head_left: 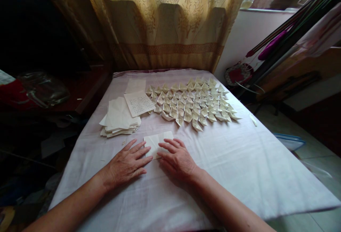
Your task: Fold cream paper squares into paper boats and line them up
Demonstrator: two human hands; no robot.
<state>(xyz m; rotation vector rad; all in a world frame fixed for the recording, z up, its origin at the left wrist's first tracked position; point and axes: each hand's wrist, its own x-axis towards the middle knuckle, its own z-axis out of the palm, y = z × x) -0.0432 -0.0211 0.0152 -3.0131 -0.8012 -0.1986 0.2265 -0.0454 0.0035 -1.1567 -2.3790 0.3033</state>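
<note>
A small cream sheet of paper point(157, 140) lies on the white tablecloth point(239, 161), partly folded. My left hand point(127, 164) rests flat with its fingertips on the sheet's left edge, fingers stretched out. My right hand point(178, 157) lies flat too, its fingers pressing the sheet's near right part. Neither hand grips anything.
Beyond the sheet, several folded paper boats point(193, 104) sit in rows. A stack of cream sheets point(119, 118) and a printed sheet point(139, 103) lie at the left. A patterned curtain point(165, 22) hangs behind. Dark clutter fills the left, and rods lean at the right point(282, 37).
</note>
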